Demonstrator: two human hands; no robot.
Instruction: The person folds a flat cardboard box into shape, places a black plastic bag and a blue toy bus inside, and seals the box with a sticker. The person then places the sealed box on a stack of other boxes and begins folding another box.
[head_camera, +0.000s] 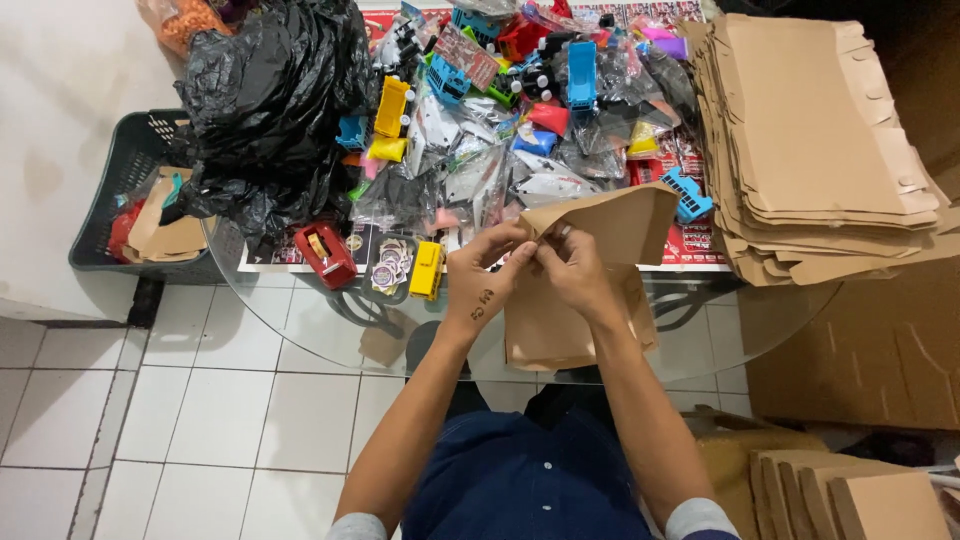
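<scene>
Head view: left hand (482, 283) pinches the brown cardboard sheet (585, 270) at its top fold, right hand (578, 275) gripping beside it, above the glass bench (300, 310). Folding seems underway; creasing next would need firm, aligned pressure.

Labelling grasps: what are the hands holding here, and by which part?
Both hands, left and right, pinch the folded top edge of a flat brown cardboard box blank, at its upper left corner, above the glass table.
</scene>
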